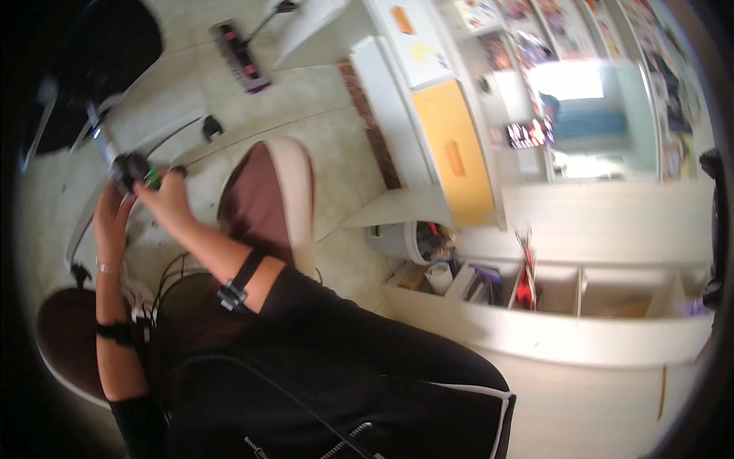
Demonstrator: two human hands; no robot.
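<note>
Head view: left grip [112, 212] and right grip [167, 196] clasp a black-and-green piece [134, 165] adjoining a silver tube [103, 141].

the left forearm [111, 294] rises nearly upright, its wrist [109, 258] almost straight, with the left hand [112, 218] pointing up and its fingers [106, 197] curled in a grip. the right forearm [214, 249] slants up and leftward, bringing the right hand [170, 200] close beside the left, also bent to grip. dark sleeves [294, 300] end near the elbows; the fingertips are blurred.
</note>
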